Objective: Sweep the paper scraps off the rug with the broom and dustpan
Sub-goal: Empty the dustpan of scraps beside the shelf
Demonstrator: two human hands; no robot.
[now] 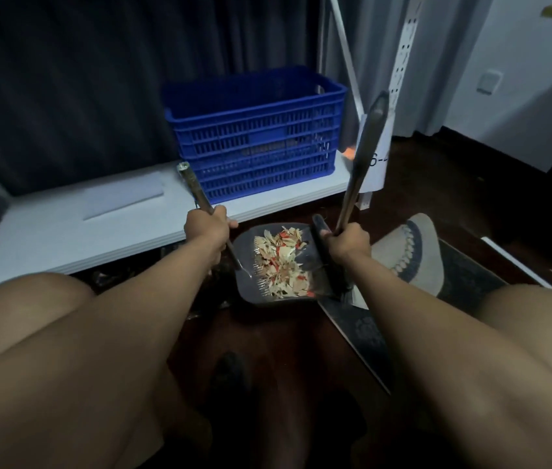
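Observation:
A dark grey dustpan (247, 292) lies on the dark floor, filled with a heap of white, tan and red paper scraps (281, 262). My left hand (205, 226) grips the dustpan's long metal handle (193, 187). My right hand (349, 240) grips the broom handle (364, 154), which rises up and to the right. The black broom head (327, 258) stands at the dustpan's right edge, against the scraps. The dark patterned rug (362, 330) lies to the right, its corner at the dustpan's mouth.
A low white shelf (65, 228) runs behind the dustpan, carrying a blue slotted crate (254, 137). A beige and navy slipper (413, 252) lies on the rug to the right. A white metal upright (403, 49) stands behind the broom handle. My knees fill the lower corners.

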